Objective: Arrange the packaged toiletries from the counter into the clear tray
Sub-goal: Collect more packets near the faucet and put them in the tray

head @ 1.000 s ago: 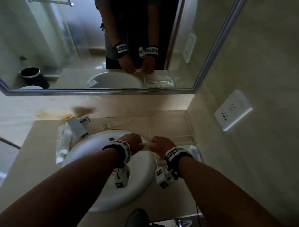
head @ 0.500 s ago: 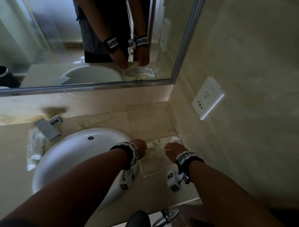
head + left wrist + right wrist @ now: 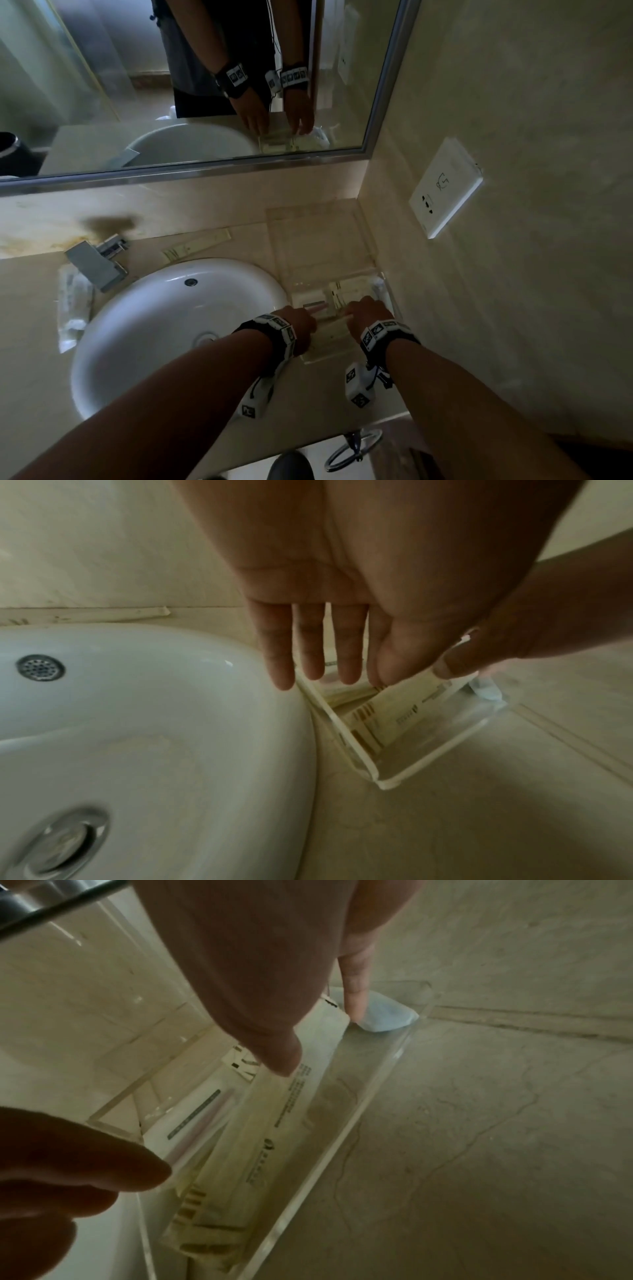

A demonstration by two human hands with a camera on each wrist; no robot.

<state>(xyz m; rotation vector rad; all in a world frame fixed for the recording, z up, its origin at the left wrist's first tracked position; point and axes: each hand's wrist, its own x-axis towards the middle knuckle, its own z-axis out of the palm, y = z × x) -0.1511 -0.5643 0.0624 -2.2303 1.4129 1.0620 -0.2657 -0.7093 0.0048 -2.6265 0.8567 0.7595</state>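
The clear tray (image 3: 322,358) stands on the counter to the right of the basin. Its near compartment holds several packets. A long cream packet (image 3: 394,712) leans there on its edge, also seen in the right wrist view (image 3: 274,1131). My left hand (image 3: 301,317) hangs over the tray's left wall (image 3: 428,761) with fingers (image 3: 349,666) straight, the index tip touching the cream packet. My right hand (image 3: 366,308) reaches in from the right; one straight finger (image 3: 284,1061) presses the cream packet. Another fingertip touches a bluish-white packet (image 3: 387,1015) at the tray's far end.
The white basin (image 3: 164,335) and faucet (image 3: 96,263) lie to the left. Another long cream packet (image 3: 197,245) lies behind the basin, and clear-wrapped packets (image 3: 72,308) lie left of the faucet. The wall with a socket (image 3: 445,188) hems the tray's right side.
Both hands carried the long cream packet from over the basin rightward and down into the tray's near compartment. Their fingers are now straightened on it instead of pinching its ends.
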